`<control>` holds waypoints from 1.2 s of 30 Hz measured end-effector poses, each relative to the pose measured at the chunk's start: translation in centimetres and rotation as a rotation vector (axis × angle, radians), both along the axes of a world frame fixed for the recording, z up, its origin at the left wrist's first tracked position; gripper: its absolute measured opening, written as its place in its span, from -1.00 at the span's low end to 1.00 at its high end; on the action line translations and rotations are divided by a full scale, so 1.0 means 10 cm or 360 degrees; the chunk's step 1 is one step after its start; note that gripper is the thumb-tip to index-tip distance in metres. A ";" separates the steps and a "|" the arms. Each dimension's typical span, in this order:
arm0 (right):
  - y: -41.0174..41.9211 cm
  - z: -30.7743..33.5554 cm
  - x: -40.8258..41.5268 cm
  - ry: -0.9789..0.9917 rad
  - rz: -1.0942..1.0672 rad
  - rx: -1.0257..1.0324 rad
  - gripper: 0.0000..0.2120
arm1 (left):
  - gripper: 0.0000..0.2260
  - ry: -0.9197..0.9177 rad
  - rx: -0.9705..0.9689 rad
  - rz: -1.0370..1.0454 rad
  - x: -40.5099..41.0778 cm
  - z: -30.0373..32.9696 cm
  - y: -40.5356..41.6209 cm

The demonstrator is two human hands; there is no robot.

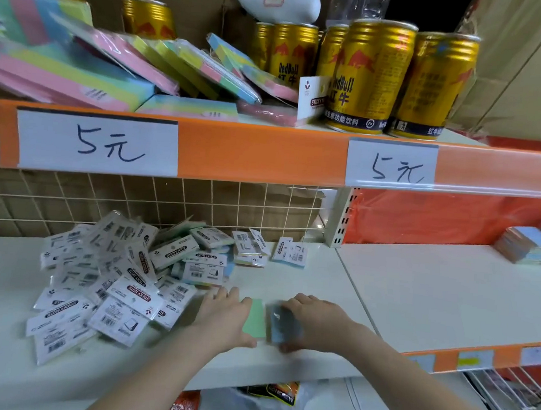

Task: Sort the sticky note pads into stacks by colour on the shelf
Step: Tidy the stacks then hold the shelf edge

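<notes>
On the white shelf (305,285) a heap of packaged sticky note pads (111,276) lies at the left, most with white labels up. In front of me a green pad (256,317) lies flat on the shelf, and my left hand (221,317) rests on its left side with fingers flat. Just right of it is a blue pad (285,327) in clear wrap. My right hand (311,321) grips this blue pad, fingers over its far edge and thumb at its near edge. The two pads lie side by side, almost touching.
A wire grid (165,203) backs the shelf. Two single pads (291,250) lie near the grid. The upper shelf holds large pastel note packs (80,60) and gold drink cans (370,76). Stacked pads (528,246) sit on the right shelf bay.
</notes>
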State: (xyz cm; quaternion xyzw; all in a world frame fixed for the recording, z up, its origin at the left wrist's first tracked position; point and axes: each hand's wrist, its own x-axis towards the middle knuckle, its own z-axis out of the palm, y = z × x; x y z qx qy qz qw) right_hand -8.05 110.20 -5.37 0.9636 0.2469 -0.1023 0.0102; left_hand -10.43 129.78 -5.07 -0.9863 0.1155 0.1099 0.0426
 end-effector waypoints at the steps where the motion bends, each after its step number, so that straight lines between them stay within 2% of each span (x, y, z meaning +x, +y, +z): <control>1: 0.02 -0.02 -0.02 -0.0050 -0.0017 -0.0011 -0.22 | -0.33 0.0000 0.0002 -0.0008 0.00 0.00 0.00; 9: -0.09 0.01 -0.16 -0.0183 -0.0303 0.0087 -0.28 | -0.31 -0.0017 -0.0095 -0.0047 0.03 -0.01 0.05; 15: -0.39 0.12 -0.26 -0.0306 -0.0458 0.0189 -0.28 | -0.28 -0.0182 -0.0219 -0.0129 0.05 -0.01 -0.17; 20: -0.72 0.20 -0.33 -0.0338 -0.0611 0.0288 -0.27 | -0.27 -0.0211 -0.0364 -0.0234 0.10 0.07 -0.53; 24: -1.05 0.24 -0.39 -0.0362 -0.0707 0.0329 -0.21 | -0.06 -0.0274 -0.0352 -0.0300 0.17 0.12 -0.90; 26: -1.25 0.26 -0.43 -0.0384 -0.0753 0.0345 -0.20 | -0.04 -0.0299 -0.0369 -0.0304 0.20 0.13 -1.10; 31: -1.84 0.33 -0.53 -0.0453 -0.0852 0.0329 -0.31 | -0.05 -0.0350 -0.0442 -0.0412 0.23 0.23 -1.71; 33: -2.05 0.36 -0.58 -0.0446 -0.0882 0.0310 -0.26 | -0.04 -0.0373 -0.0464 -0.0444 0.21 0.27 -1.93; 36: -2.47 0.40 -0.68 -0.0491 -0.0930 0.0357 -0.04 | -0.07 -0.0407 -0.0533 -0.0510 0.20 0.32 -2.39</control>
